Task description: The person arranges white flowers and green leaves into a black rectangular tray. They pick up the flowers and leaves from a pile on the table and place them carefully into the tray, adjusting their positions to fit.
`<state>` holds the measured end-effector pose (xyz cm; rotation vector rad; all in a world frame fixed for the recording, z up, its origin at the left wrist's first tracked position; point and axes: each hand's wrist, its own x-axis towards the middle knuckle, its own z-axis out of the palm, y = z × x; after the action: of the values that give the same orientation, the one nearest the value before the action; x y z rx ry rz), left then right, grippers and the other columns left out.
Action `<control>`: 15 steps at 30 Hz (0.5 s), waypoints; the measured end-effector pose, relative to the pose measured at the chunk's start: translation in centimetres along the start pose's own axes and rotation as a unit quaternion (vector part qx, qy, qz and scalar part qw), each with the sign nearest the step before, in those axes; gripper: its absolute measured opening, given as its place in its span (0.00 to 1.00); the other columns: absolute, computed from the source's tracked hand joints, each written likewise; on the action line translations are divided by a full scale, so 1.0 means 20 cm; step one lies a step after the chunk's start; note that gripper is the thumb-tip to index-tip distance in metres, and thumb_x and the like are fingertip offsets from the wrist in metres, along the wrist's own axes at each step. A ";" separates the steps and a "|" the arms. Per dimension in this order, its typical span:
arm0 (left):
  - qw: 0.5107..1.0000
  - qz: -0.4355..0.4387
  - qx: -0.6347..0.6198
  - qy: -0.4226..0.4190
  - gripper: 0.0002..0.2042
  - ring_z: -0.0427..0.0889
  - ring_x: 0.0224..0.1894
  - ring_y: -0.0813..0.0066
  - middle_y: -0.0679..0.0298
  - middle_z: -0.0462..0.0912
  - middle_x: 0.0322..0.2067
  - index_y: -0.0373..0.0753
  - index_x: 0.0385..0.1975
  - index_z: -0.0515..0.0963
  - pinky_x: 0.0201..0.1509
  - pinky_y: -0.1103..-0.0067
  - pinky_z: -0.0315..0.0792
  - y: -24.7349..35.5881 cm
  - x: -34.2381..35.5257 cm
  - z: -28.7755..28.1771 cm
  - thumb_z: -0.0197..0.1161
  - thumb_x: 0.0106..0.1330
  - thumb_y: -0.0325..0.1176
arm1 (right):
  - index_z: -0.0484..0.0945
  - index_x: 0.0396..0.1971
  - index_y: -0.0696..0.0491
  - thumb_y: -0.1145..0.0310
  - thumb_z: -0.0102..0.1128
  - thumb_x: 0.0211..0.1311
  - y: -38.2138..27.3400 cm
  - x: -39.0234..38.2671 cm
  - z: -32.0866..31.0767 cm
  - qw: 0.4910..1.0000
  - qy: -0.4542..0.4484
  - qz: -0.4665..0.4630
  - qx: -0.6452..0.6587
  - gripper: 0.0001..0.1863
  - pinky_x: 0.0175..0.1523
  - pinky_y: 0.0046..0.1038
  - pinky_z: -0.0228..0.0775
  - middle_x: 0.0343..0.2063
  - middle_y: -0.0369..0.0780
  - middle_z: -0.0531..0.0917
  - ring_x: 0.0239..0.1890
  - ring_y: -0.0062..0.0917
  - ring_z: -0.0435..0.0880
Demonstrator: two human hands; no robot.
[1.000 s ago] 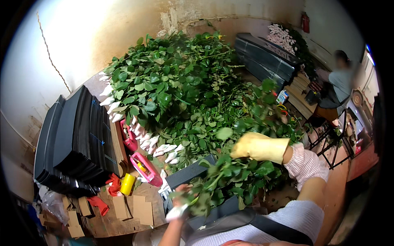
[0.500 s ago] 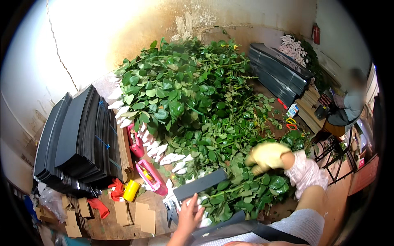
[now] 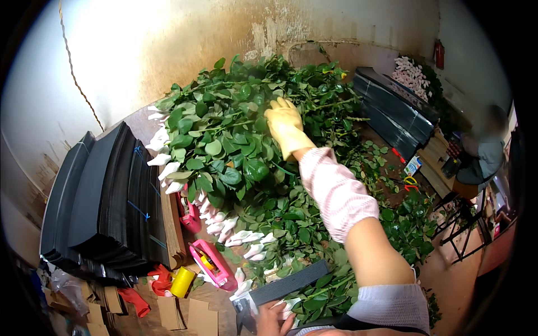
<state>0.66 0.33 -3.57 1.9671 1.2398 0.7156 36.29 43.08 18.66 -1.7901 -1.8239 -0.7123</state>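
Observation:
A large heap of leafy green stems [image 3: 230,140] covers the table, with white-sleeved flower heads [image 3: 227,227] along its left edge. My right hand [image 3: 284,126], in a yellow glove, reaches across to the heap's upper middle. Its fingers lie stretched over the leaves, and no stem shows clearly in them. At the bottom, my bare left hand [image 3: 271,319] has its fingers apart beside white-sleeved heads of a smaller leafy bunch [image 3: 322,299]. A dark grey corrugated strip [image 3: 291,283] lies across that bunch, just above the left hand. My palm is hidden.
Stacks of dark sheets [image 3: 106,196] stand at left, others [image 3: 395,109] at the back right. A pink tape dispenser [image 3: 212,266], a yellow roll [image 3: 182,281] and cardboard pieces [image 3: 202,318] lie near the front. Scissors [image 3: 411,182] are at right; another person [image 3: 486,148] sits beyond.
My right hand has moved from the near right leaves up and left to the top of the heap. The left hand sits lower in view, still by the smaller bunch.

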 end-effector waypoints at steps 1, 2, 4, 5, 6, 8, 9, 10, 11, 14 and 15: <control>1.000 0.000 0.003 0.014 0.23 0.77 0.53 0.47 0.51 0.79 0.51 0.43 0.56 0.79 0.57 0.54 0.70 0.01 -0.01 0.01 0.73 0.62 0.42 | 0.84 0.46 0.50 0.70 0.64 0.60 0.00 -0.07 -0.07 0.998 0.028 -0.036 0.037 0.13 0.65 0.38 0.69 0.59 0.41 0.79 0.59 0.40 0.79; 1.000 0.011 0.001 0.022 0.23 0.77 0.53 0.47 0.51 0.79 0.51 0.43 0.56 0.79 0.58 0.53 0.70 0.02 0.00 0.03 0.73 0.62 0.42 | 0.83 0.41 0.49 0.73 0.64 0.57 0.08 -0.17 -0.11 0.990 0.088 -0.057 0.094 0.11 0.57 0.39 0.76 0.53 0.42 0.80 0.51 0.40 0.82; 0.998 0.006 0.059 0.033 0.25 0.77 0.55 0.46 0.48 0.79 0.53 0.41 0.58 0.78 0.60 0.54 0.70 0.02 -0.03 0.06 0.72 0.62 0.42 | 0.82 0.44 0.49 0.75 0.66 0.53 0.11 -0.32 -0.27 0.983 0.061 -0.132 0.112 0.16 0.47 0.41 0.79 0.55 0.43 0.81 0.42 0.42 0.85; 0.999 0.001 0.029 0.026 0.26 0.77 0.56 0.45 0.48 0.78 0.53 0.41 0.59 0.77 0.60 0.54 0.70 0.05 -0.02 0.04 0.72 0.62 0.42 | 0.81 0.46 0.50 0.76 0.65 0.52 0.15 -0.43 -0.34 0.978 0.075 -0.161 0.107 0.19 0.47 0.41 0.79 0.57 0.43 0.80 0.43 0.43 0.85; 1.000 -0.002 -0.002 0.018 0.27 0.77 0.56 0.45 0.48 0.78 0.54 0.41 0.60 0.76 0.60 0.55 0.70 0.09 0.00 0.00 0.72 0.62 0.42 | 0.81 0.48 0.50 0.77 0.65 0.51 0.20 -0.55 -0.35 0.977 0.082 -0.169 0.098 0.21 0.47 0.41 0.79 0.59 0.43 0.80 0.44 0.44 0.85; 0.997 0.041 0.067 0.022 0.30 0.77 0.57 0.46 0.49 0.76 0.56 0.40 0.64 0.73 0.60 0.58 0.72 0.03 -0.01 0.03 0.72 0.62 0.43 | 0.84 0.48 0.50 0.76 0.64 0.57 0.31 -0.77 -0.29 0.968 0.049 -0.214 0.118 0.17 0.46 0.41 0.81 0.43 0.41 0.88 0.41 0.41 0.87; 0.999 0.023 0.034 0.002 0.31 0.77 0.57 0.47 0.49 0.76 0.57 0.40 0.64 0.72 0.60 0.59 0.72 0.08 0.00 0.00 0.72 0.62 0.43 | 0.85 0.49 0.49 0.73 0.64 0.61 0.33 -0.93 -0.23 0.951 0.088 -0.192 0.227 0.16 0.45 0.40 0.82 0.37 0.41 0.88 0.39 0.40 0.88; 1.000 -0.007 0.009 -0.010 0.31 0.77 0.57 0.48 0.49 0.75 0.57 0.40 0.65 0.72 0.60 0.59 0.72 0.18 0.02 -0.07 0.72 0.62 0.43 | 0.85 0.51 0.47 0.70 0.66 0.62 0.24 -1.02 -0.28 0.964 -0.141 -0.077 0.211 0.16 0.45 0.40 0.82 0.38 0.42 0.88 0.40 0.39 0.88; 0.999 -0.024 -0.026 -0.036 0.32 0.77 0.58 0.48 0.49 0.75 0.58 0.40 0.65 0.71 0.60 0.60 0.72 0.25 0.06 -0.13 0.73 0.62 0.43 | 0.84 0.53 0.46 0.70 0.67 0.60 0.28 -1.13 -0.26 0.972 -0.110 -0.121 0.171 0.19 0.47 0.40 0.82 0.37 0.42 0.88 0.40 0.40 0.88; 0.995 0.010 -0.072 -0.071 0.29 0.81 0.50 0.53 0.49 0.75 0.55 0.40 0.62 0.72 0.52 0.65 0.78 0.27 0.11 -0.20 0.75 0.61 0.35 | 0.80 0.58 0.48 0.66 0.67 0.61 0.17 -1.10 -0.46 0.944 -0.312 -0.105 0.023 0.24 0.52 0.39 0.80 0.46 0.46 0.87 0.48 0.41 0.87; 0.996 0.058 -0.053 -0.039 0.27 0.84 0.46 0.54 0.49 0.76 0.52 0.40 0.59 0.73 0.47 0.67 0.81 0.28 0.11 -0.21 0.76 0.60 0.31 | 0.78 0.61 0.48 0.62 0.66 0.63 0.12 -1.05 -0.52 0.893 -0.448 -0.038 -0.021 0.25 0.54 0.40 0.80 0.51 0.48 0.85 0.53 0.40 0.86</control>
<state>1.37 1.81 3.63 1.9721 1.0289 0.7391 39.02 20.44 12.63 -2.2975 -2.4418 0.1276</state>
